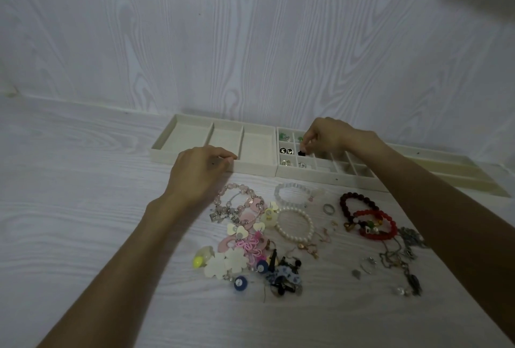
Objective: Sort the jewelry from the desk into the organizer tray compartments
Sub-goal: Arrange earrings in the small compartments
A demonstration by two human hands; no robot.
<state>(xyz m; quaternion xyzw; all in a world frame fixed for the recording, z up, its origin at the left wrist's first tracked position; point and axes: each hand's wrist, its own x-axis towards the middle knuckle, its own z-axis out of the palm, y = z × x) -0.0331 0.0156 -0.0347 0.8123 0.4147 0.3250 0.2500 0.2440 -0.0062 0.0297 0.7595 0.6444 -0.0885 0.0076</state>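
Two cream organizer trays stand at the wall: a wide-compartment tray [195,127] on the left and a small-grid tray [328,177] on the right. My right hand [326,136] hovers over the grid tray and pinches a small black earring [301,152] in a middle-row cell. Round black earrings [286,150] lie in the cell to its left, green pieces [282,135] behind, silver ones [285,163] in front. My left hand [200,172] rests with curled fingers on the front rim of the wide tray. A jewelry pile [250,236] lies on the desk.
On the desk near me lie a white pearl bracelet [295,225], red and dark bead bracelets [367,219], a ring [328,208], chains [404,258] and pink and blue earrings. Another flat tray [451,166] extends to the right along the wall.
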